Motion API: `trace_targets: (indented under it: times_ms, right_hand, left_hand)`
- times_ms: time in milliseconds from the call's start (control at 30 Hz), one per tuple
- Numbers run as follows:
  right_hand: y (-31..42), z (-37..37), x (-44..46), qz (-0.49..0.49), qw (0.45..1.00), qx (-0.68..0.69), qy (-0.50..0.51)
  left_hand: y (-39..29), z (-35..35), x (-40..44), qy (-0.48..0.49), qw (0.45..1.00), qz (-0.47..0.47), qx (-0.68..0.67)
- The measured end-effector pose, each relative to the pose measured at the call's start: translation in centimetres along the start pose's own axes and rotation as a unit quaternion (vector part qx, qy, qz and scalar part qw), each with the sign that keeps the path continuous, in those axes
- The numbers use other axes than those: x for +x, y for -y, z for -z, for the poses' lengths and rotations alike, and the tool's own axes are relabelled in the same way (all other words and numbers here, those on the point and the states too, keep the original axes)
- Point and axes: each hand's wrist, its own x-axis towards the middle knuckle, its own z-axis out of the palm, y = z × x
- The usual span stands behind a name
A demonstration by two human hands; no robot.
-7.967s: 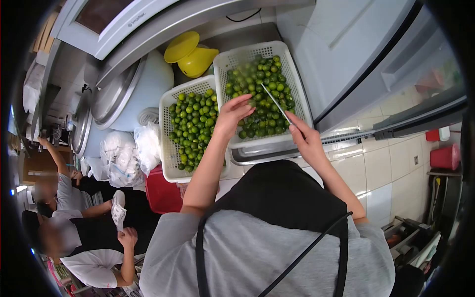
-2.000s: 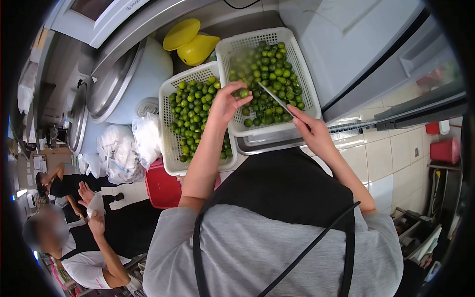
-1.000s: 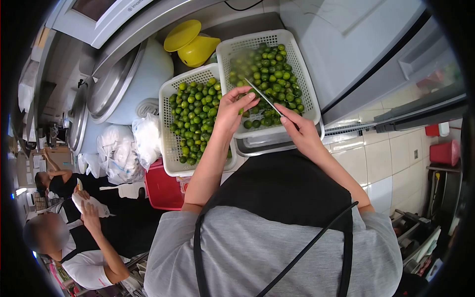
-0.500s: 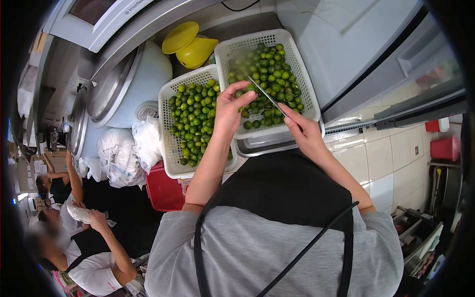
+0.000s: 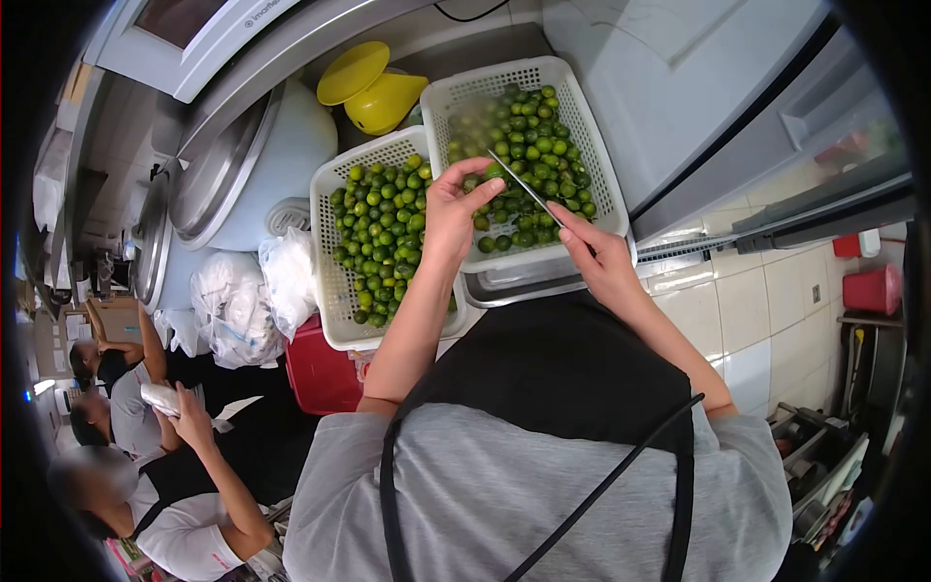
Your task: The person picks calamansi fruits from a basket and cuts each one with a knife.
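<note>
Over the right-hand white basket (image 5: 603,145), which holds many small green limes (image 5: 529,131), both my hands work close together. My left hand (image 5: 454,206) is closed, pinching a small green lime (image 5: 496,172) between thumb and fingers. Gripped by its near end, a thin knife (image 5: 524,184) extends from my right hand (image 5: 596,254), its blade pointing up and left with the tip beside that lime. Below and left of my left hand sits a second white basket (image 5: 326,242), also full of limes (image 5: 383,228).
A yellow plastic item with a dish-like top (image 5: 353,74) stands behind the baskets. White plastic bags (image 5: 238,310) and a red container (image 5: 320,373) are to the left. A grey appliance door (image 5: 776,126) borders the right. Co-workers (image 5: 184,495) stand at the lower left.
My hands, the lime and the knife have barely shifted. At the left, a co-worker has raised a white package, and the people behind have moved slightly.
</note>
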Motion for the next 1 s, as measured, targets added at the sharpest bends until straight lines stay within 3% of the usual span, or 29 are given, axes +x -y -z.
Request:
trace_targets:
  times_ms: [267,467,567,733,1000]
  right_hand:
    - [-1.9,-0.6,1.0,0.055,0.998,0.001,-0.016]
    - [-4.8,0.3,2.3,-0.007,0.999,-0.042,-0.016]
    - [-2.6,0.4,2.0,-0.009,0.999,-0.029,-0.026]
    - [-1.3,-0.3,0.7,0.073,0.996,-0.034,-0.035]
    - [-1.2,-0.3,0.7,0.065,0.993,-0.087,-0.036]
  left_hand:
    - [0.6,0.5,-0.1,0.005,0.996,0.038,-0.077]
    - [-0.6,-0.6,-0.5,0.048,0.994,0.041,-0.093]
    - [-0.2,-0.8,-0.1,0.048,0.996,0.023,-0.077]
    - [1.1,0.0,0.6,-0.025,0.999,-0.006,0.025]
    - [1.2,-0.4,0.7,-0.053,0.997,-0.017,0.061]
